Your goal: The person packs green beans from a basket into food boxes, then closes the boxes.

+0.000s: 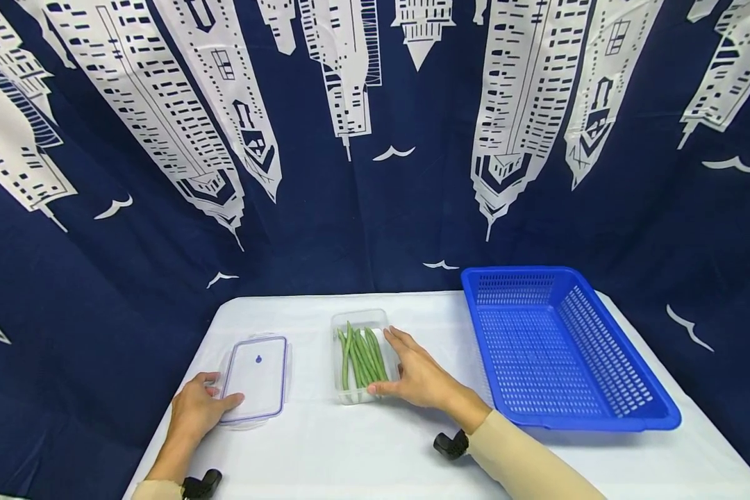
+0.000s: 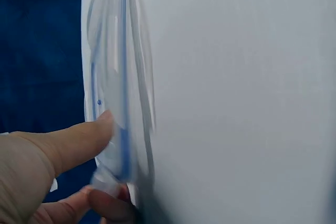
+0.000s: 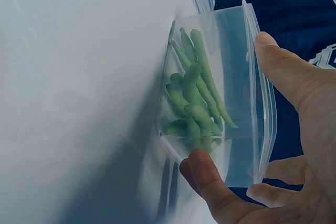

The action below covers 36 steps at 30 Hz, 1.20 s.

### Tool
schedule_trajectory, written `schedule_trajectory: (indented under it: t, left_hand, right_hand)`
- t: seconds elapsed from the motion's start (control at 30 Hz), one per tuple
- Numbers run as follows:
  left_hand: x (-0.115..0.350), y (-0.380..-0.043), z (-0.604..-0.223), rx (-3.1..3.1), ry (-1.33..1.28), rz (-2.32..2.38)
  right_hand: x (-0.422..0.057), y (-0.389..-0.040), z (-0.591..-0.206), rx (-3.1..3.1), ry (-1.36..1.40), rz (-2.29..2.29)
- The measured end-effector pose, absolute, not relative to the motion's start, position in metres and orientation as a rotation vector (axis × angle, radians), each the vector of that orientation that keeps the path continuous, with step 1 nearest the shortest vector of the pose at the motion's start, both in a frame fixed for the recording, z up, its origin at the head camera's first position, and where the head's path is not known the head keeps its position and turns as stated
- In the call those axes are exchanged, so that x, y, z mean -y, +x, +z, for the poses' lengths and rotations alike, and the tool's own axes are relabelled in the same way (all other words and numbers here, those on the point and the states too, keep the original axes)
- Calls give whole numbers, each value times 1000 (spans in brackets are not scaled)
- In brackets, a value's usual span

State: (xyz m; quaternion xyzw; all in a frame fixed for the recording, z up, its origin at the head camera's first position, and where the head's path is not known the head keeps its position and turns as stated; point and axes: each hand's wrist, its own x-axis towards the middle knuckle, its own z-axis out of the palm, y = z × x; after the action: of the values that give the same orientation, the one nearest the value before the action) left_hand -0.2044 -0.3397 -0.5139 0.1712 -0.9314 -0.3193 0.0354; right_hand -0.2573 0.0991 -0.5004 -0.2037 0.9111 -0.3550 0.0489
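A clear plastic food container [image 1: 365,396] stands on the white table, with several green beans [image 1: 364,357] lying lengthwise inside. My right hand [image 1: 420,375] grips its right side; in the right wrist view the thumb touches the rim and the other fingers spread along the wall. To the left is a clear lid [image 1: 256,382] with a blue seal around its border. My left hand [image 1: 196,411] pinches the lid's left edge, thumb over the top and fingers at the side. In the left wrist view the lid [image 2: 113,51] looks close to the table surface, and some fingertips are hidden.
A large blue perforated basket [image 1: 544,361] sits on the right part of the table [image 1: 350,451]. Behind the table hangs a navy cloth [image 1: 362,229] printed with white buildings and birds.
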Motion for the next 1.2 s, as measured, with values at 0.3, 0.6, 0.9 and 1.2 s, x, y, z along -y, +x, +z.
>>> schedule_trajectory:
  t: [0.3, 0.6, 0.9, 1.2]
  left_hand:
    - [332, -204, -506, 2772, 535, -1171]
    - [306, -203, -491, 2582, 490, -1167]
    - [280, -201, -476, 2377, 378, -1129]
    - [259, -201, -470, 2186, 251, -1077]
  right_hand:
    - [-100, -256, -501, -2768, -616, -1096]
    - [-100, -255, -500, -2777, -620, -1099]
    - [-100, -255, -501, -2783, -617, -1129]
    - [-98, -254, -498, -2777, -620, -1131]
